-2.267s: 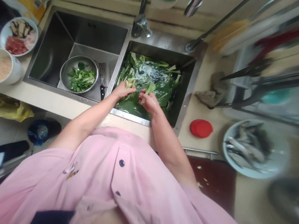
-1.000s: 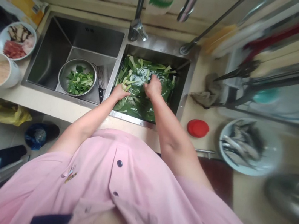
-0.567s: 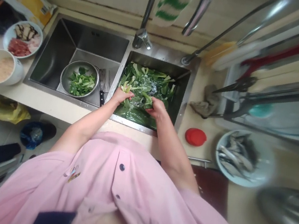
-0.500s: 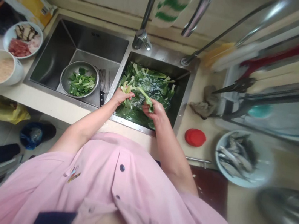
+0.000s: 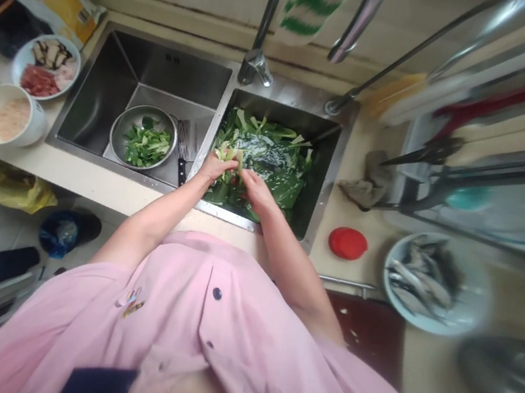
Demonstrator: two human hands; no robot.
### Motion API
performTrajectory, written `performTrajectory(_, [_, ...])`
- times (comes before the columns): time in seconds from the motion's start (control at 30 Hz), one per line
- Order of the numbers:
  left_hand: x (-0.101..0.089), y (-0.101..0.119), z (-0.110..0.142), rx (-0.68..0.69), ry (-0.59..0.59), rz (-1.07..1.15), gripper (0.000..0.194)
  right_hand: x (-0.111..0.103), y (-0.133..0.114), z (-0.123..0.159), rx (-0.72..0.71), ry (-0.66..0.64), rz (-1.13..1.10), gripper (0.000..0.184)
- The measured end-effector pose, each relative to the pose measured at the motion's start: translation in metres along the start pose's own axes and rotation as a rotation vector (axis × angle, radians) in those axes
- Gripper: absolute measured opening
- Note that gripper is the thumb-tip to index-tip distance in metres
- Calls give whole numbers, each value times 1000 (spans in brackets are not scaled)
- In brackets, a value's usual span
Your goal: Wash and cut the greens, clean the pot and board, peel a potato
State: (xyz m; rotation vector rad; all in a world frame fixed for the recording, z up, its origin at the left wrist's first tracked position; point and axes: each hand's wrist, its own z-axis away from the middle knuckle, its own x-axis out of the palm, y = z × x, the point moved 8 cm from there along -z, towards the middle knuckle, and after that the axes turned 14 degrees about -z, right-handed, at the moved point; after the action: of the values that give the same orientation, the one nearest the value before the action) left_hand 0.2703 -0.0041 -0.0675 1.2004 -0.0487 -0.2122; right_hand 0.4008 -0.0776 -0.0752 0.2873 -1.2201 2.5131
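Note:
My left hand [image 5: 215, 168] and my right hand [image 5: 252, 188] meet over the right basin of a stainless double sink [image 5: 226, 83]. Both hold pale bok choy stalks [image 5: 232, 154] just above wet leafy greens [image 5: 270, 151], which fill that basin under water. The fingers of both hands curl around the stalks, and the hands nearly touch. In the left basin stands a steel bowl [image 5: 128, 127] of cut greens, near a black-handled kitchen knife [image 5: 180, 169].
On the counter are a plate of sliced mushrooms and meat [image 5: 45, 66], a white cup [image 5: 6, 117], a red lid [image 5: 348, 243], a grey rag [image 5: 368, 181] and a bowl of small fish [image 5: 429, 285]. A faucet [image 5: 256, 68] rises behind the sink.
My right hand has moved left toward my left hand, and the long stalk stretched between them is now bunched out of sight. The whole view has shifted slightly.

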Motion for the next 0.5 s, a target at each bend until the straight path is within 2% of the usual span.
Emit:
performTrajectory(0.07, [2,-3,0,-29,-28,1,28,5,1,-1,-85,-58,101,44])
performTrajectory(0.17, [5,-8,0,-62,-61,27,34,15,10,0,-130,-146,159,51])
performTrajectory(0.27, [1,-12,-3,-68,-5,29,32,21,3,-4,-175,-242,335,48])
performTrajectory(0.3, [-2,-12,-5,-71,37,19,31,18,-4,-8,-193,-229,432,46])
performTrajectory(0.37, [-5,-13,-7,-69,93,-15,30,5,-33,-23,-294,-85,662,40])
performTrajectory(0.43, [-3,-12,-9,-60,80,-51,29,-4,-69,-36,-456,95,893,34])
performTrajectory(0.5, [-1,-12,-8,-63,42,-75,32,1,-86,-49,-535,132,1075,43])
